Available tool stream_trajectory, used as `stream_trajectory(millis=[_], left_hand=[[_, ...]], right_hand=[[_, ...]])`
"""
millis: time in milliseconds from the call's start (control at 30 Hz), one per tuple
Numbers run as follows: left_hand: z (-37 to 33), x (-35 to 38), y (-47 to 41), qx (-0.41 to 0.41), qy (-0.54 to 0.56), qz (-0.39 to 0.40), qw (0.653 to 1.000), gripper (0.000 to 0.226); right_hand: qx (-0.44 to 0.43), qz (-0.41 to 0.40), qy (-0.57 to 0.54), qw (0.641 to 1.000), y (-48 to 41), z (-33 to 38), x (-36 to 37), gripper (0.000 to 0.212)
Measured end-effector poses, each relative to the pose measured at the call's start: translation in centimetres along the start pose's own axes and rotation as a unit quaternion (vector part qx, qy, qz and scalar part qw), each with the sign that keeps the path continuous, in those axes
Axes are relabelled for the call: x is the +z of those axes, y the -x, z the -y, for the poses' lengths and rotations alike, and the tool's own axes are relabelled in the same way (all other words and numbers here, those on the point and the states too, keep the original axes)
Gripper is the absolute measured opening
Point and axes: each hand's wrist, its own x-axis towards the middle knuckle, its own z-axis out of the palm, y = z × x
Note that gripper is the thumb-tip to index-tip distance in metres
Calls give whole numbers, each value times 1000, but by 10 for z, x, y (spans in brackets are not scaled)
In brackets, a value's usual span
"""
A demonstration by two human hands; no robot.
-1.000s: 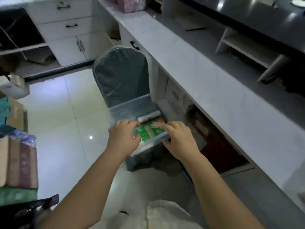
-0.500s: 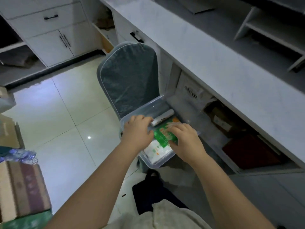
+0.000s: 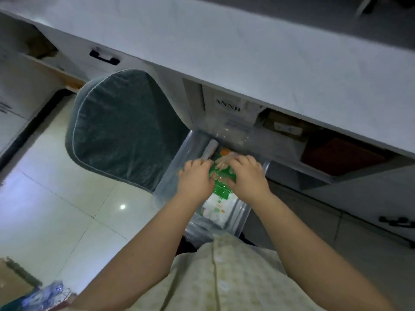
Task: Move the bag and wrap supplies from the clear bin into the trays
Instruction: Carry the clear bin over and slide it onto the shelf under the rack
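We look down at our two bare hands reaching into a clear bin (image 3: 170, 173) that sits on a chair beside its grey-green backrest (image 3: 123, 131), under a pale counter (image 3: 247, 52). Our left hand (image 3: 195, 179) and right hand (image 3: 248, 176) both grip a green packet (image 3: 221, 176) from either side. A grey roll (image 3: 210, 149) lies just beyond it, and a white packet (image 3: 216, 207) lies underneath.
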Motion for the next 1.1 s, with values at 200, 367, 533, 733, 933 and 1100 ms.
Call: stream_trajectory(millis=[200,367,533,733,933,1100], left_hand=[[22,16,-44,94,-27,70,993,53],[74,29,-56,171,-54,132,975,56],[114,30,-63,224,-62,174,957,59],[146,39,-79,210,-21,153,965,68],[196,73,-111,9,186,133,973,98],[215,89,-116,-119,366,246,889,91]], right_hand=[[133,0,-65,989,27,-9,33,46],[288,-69,-145,944,69,19,74,47],[360,-110,-189,907,93,61,112,48],[442,-115,-213,864,86,56,144,70],[573,-152,-417,689,87,7,190,87],[588,-182,-495,613,94,-5,218,61]])
